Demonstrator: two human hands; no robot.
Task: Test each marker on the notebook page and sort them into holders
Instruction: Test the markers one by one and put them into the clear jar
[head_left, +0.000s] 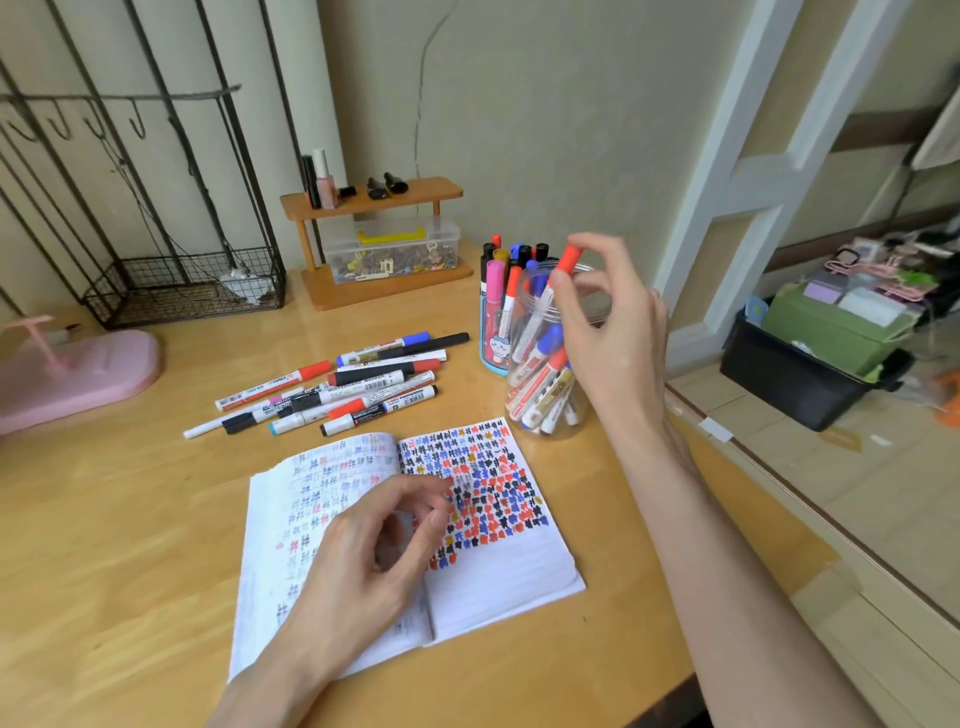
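An open notebook (498, 577) lies on the wooden desk, its right page covered with black, blue and red marks. My left hand (374, 556) rests on the notebook with fingers loosely curled, holding nothing. My right hand (613, 322) pinches a red-capped marker (566, 260) by its top, its lower end inside the clear plastic jar (550, 415) that holds several markers. Behind the jar stands a blue patterned holder (493, 343) with several markers upright. A loose pile of markers (343, 384) lies on the desk beyond the notebook.
A wooden two-tier shelf (374, 197) with small bottles and a clear box stands at the wall. A wire rack (182, 291) and a pink object (78, 374) are at the left. The desk's right edge (727, 467) drops to a floor with a black bin.
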